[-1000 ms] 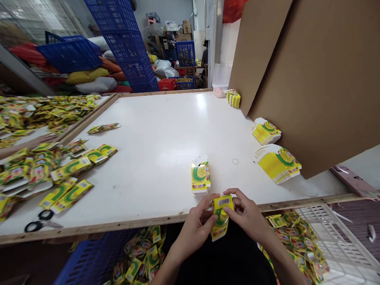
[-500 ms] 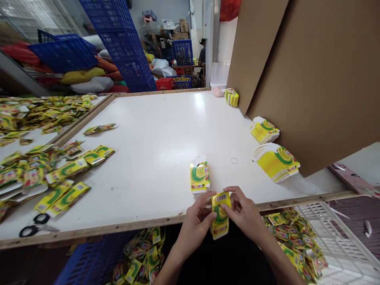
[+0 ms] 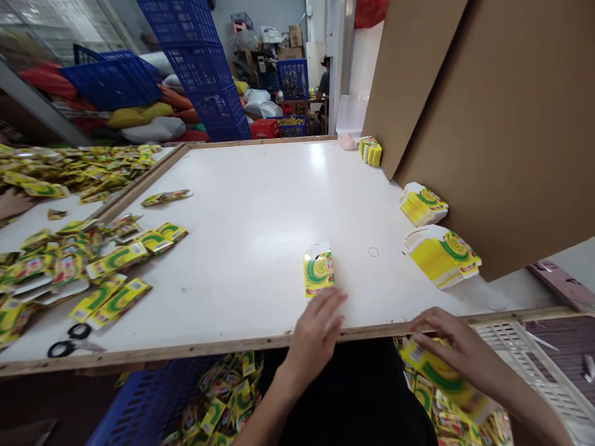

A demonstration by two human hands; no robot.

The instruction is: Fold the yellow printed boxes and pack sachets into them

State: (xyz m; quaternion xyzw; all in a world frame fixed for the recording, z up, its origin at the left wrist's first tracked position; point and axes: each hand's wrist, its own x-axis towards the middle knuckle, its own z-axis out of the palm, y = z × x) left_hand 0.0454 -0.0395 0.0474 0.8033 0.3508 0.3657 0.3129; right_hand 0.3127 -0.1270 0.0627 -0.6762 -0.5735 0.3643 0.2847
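My left hand [image 3: 320, 322] reaches over the table's front edge, fingers stretched out and holding nothing. Its fingertips are at the lower end of a small yellow-green carton [image 3: 318, 272] on the white table; whether they touch it I cannot tell. To the right, my right hand [image 3: 446, 341] is above a white plastic basket [image 3: 525, 365], with thumb and forefinger apart. A yellow-green carton [image 3: 441, 378], smeared by motion, shows just below that hand, over the filled cartons in the basket. It looks loose from the fingers.
Stacks of flat cartons [image 3: 441, 257] stand at the right by large cardboard sheets [image 3: 502, 124]. Filled cartons [image 3: 116, 260] and black-handled scissors [image 3: 74, 341] lie at the left. A blue crate [image 3: 134, 396] sits below the table edge. Another person's hand [image 3: 16, 201] shows far left.
My hands have parted. The carton they held together has gone right and down with my right hand, over the white basket. My left hand has moved to the carton on the table.
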